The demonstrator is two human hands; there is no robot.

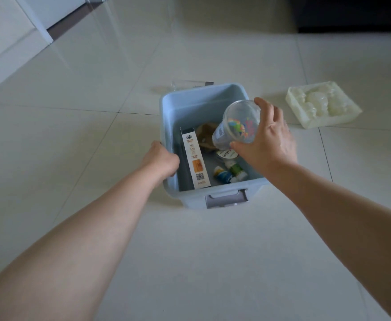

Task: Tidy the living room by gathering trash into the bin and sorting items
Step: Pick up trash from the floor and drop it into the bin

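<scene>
My right grip (267,141) grasps a clear plastic cup (237,126), tilted over the blue bin (189,105) at frame centre. My left grip (160,158) clenches the bin's left rim. White box (195,158) and small bottles (229,173) lie inside. Moulded tray (323,105) sits on the floor (213,251), right of frame.

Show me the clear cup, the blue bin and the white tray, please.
clear cup (235,127): head view, on its see-through side.
blue bin (196,105): head view, on its far inner wall.
white tray (322,106): head view, on its moulded middle.
</scene>
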